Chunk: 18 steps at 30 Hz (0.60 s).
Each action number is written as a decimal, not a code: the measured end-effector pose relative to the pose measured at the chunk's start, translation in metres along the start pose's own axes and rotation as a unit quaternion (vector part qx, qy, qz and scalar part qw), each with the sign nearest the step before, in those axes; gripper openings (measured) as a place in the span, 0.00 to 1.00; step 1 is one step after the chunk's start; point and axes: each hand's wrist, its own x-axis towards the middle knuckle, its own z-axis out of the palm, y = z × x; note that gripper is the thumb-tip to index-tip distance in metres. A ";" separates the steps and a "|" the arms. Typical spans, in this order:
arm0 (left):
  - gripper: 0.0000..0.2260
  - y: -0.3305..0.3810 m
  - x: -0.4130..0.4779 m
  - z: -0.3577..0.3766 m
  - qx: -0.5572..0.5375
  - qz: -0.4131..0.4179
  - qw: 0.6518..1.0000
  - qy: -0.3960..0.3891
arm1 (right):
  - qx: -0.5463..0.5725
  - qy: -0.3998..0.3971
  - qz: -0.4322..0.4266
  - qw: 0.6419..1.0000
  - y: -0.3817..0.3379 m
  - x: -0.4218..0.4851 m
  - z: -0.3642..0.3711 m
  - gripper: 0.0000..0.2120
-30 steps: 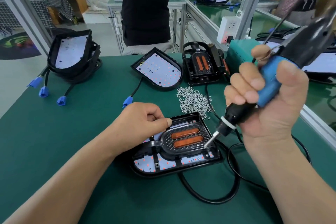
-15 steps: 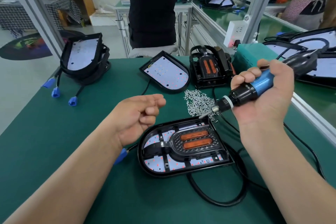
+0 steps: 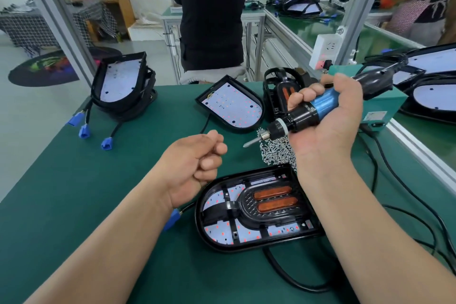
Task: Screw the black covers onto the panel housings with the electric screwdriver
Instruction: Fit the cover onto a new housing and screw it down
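A cover (image 3: 269,202) is seated in the housing (image 3: 209,224), which is laid on the table (image 3: 74,192). Behind the housing, over the screws (image 3: 276,153), the screwdriver (image 3: 308,113) is gripped in the right hand (image 3: 328,128), its bit pointed left. Left of the housing, the left hand (image 3: 195,158) is curled into a loose fist.

No text is legible; the label on the teal box (image 3: 388,104) is too small.
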 end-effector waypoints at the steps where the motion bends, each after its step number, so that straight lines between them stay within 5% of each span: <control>1: 0.07 0.000 0.000 -0.001 0.003 0.001 1.000 -0.009 | -0.003 0.000 0.002 1.000 0.001 -0.001 -0.002 0.04; 18: 0.08 0.000 -0.004 -0.007 0.071 0.043 0.984 -0.155 | 0.011 -0.021 -0.019 1.000 -0.001 -0.008 -0.003 0.05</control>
